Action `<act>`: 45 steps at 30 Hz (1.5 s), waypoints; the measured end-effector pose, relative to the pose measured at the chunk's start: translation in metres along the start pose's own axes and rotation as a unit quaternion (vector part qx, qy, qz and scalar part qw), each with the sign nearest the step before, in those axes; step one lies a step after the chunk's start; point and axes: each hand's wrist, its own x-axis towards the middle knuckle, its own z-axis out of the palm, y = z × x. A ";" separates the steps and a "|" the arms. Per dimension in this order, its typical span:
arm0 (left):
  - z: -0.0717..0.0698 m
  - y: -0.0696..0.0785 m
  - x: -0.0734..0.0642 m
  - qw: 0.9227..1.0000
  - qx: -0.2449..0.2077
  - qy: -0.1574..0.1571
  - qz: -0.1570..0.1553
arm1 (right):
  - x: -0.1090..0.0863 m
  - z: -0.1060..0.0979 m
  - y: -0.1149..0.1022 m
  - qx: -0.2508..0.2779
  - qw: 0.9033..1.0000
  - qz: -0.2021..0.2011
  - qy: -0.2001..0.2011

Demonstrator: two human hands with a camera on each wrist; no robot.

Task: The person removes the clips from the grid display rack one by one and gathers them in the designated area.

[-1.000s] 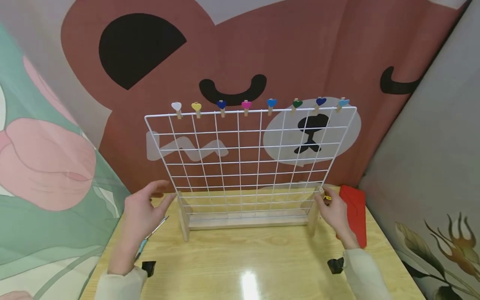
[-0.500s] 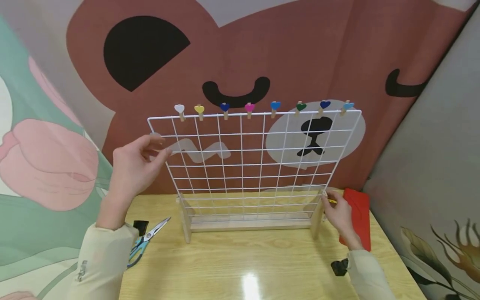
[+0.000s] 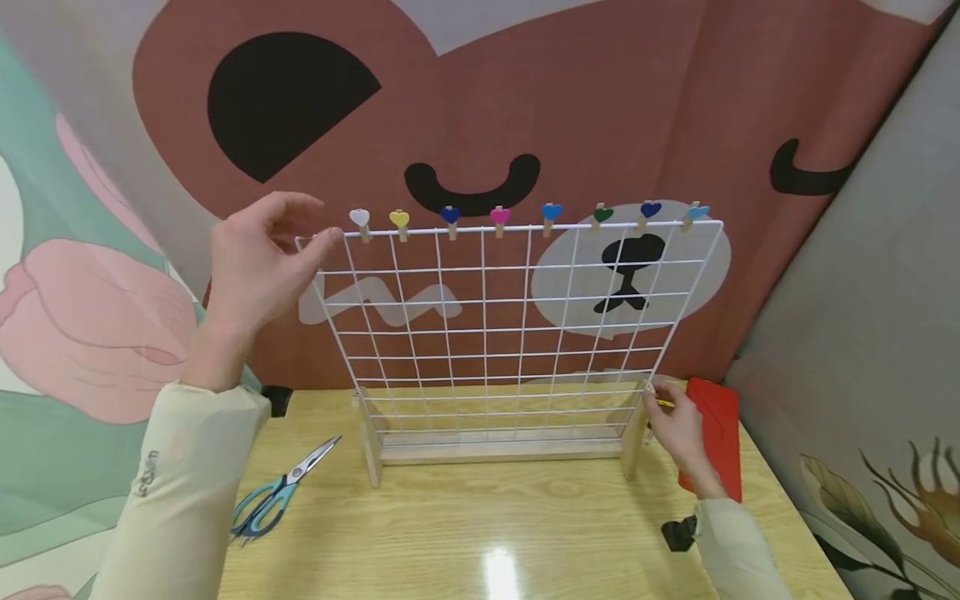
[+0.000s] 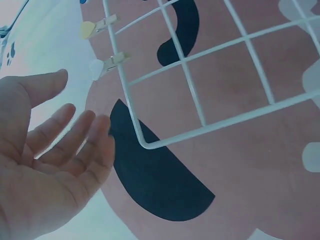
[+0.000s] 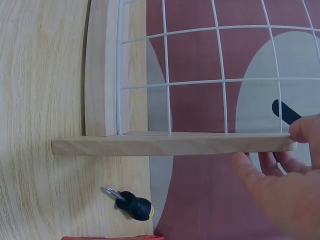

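Observation:
A white wire grid panel [image 3: 483, 268] stands upright in a pale wooden stand [image 3: 498, 452] on the table. Heart-topped wooden clothespins [image 3: 499, 218] in several colours are clipped along its top wire. My left hand [image 3: 258, 258] is raised by the grid's upper left corner, fingers loosely bent and holding nothing. In the left wrist view, the fingertips are just beside that corner, near the white clothespin [image 4: 100, 67]. My right hand [image 3: 678, 429] pinches the upper end of the stand's right side piece [image 5: 175, 146], with the thumb on one side and fingertips on the other.
Scissors with blue handles [image 3: 270, 496] lie on the table at the left. A red pouch-like item [image 3: 718, 425] lies at the right, behind my right hand. A stubby screwdriver [image 5: 135, 206] lies beside the stand. A printed curtain [image 3: 480, 108] hangs behind.
My left hand has risen along the grid's left side from the stand to the top corner, uncovering the scissors. The right hand stays on the side piece.

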 end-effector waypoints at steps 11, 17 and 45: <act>0.003 0.012 0.027 0.989 -0.007 -0.134 -0.055 | 0.000 -0.002 0.002 0.005 1.000 0.016 -0.008; 0.009 0.012 0.031 0.982 -0.002 -0.186 -0.035 | 0.001 -0.003 0.001 0.007 1.000 0.013 -0.014; 0.019 -0.001 0.037 0.985 -0.009 -0.161 -0.058 | 0.003 -0.002 0.002 0.017 1.000 0.004 -0.025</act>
